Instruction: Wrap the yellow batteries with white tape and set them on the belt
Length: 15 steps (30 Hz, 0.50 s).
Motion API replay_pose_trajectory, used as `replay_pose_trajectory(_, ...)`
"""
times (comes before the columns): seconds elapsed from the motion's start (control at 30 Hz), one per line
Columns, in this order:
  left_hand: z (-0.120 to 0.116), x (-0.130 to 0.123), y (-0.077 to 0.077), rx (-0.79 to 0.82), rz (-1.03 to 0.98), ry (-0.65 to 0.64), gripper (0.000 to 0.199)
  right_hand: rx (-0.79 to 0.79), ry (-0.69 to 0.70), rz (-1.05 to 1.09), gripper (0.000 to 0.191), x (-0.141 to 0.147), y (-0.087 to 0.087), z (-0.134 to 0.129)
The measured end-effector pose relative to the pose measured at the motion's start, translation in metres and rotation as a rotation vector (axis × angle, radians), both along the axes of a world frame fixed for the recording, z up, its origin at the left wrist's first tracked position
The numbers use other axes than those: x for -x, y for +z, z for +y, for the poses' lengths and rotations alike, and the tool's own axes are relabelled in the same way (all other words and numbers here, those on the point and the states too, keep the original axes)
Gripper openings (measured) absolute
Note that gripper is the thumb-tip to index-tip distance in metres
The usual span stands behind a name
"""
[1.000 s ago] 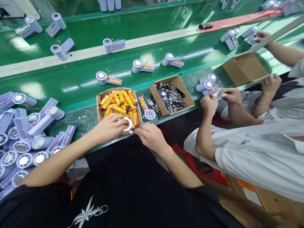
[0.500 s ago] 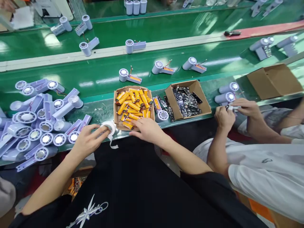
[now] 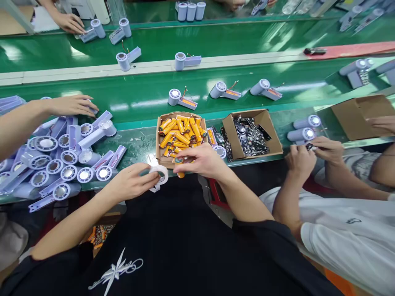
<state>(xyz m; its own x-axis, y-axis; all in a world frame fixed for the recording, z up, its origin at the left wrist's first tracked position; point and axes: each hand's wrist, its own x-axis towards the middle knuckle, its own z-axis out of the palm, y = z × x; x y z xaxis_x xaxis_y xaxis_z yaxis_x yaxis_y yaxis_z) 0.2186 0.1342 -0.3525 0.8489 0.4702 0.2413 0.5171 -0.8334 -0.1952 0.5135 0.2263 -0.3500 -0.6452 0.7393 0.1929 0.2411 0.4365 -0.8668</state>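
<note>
My left hand [image 3: 132, 181] is closed around a roll of white double-sided-looking tape [image 3: 164, 174], its loose end hanging below. Close beside it, my right hand [image 3: 207, 159] pinches an orange battery cell [image 3: 181, 174] just over the front edge of a cardboard box [image 3: 158, 144]. Many more orange batteries [image 3: 175, 137] with dark ends and thin wires lie in that box. Right of the box, a lilac fan-like housing [image 3: 219, 151] rests partly behind my right hand.
Lilac fan housings [image 3: 61, 172] are piled at left, where another person's hand [image 3: 69, 105] reaches in. A second box [image 3: 274, 144] holds circuit boards [image 3: 249, 133]. Housings with batteries [image 3: 188, 102] stand on the green belt [image 3: 138, 92]. A co-worker's hands [image 3: 299, 162] work at right.
My right hand has lifted a battery from the box and drawn it towards the tape. My left hand turned the tape roll. Another person's hand has come over the housing pile.
</note>
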Motion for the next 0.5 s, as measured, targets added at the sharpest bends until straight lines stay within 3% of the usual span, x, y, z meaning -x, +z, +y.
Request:
replay_pose_trajectory(0.1, 0.006, -0.008, 0.006, 0.064, 0.013, -0.098, 0.036, -0.138, 0.129, -0.19, 0.036, 0.014, 0.006, 0.004)
replay_pose_trajectory(0.2, 0.013, -0.016, 0.015, 0.074, 0.074, -0.162, 0.036, -0.169, 0.198, -0.318, 0.026, 0.019, 0.006, 0.004)
replay_pose_trajectory(0.37, 0.017, -0.029, 0.041, 0.223, 0.236, -0.192, 0.038, 0.077, 0.267, -0.198, 0.029, 0.005, -0.005, -0.006)
replay_pose_trajectory(0.43, 0.013, -0.033, 0.044, 0.22, 0.232, -0.147, 0.035, 0.258, 0.161, -0.031, 0.031, 0.007, -0.019, -0.018)
replay_pose_trajectory(0.5, 0.005, -0.039, 0.037, 0.176, 0.153, -0.046, 0.029, 0.473, -0.083, 0.245, 0.039, 0.014, -0.033, -0.029)
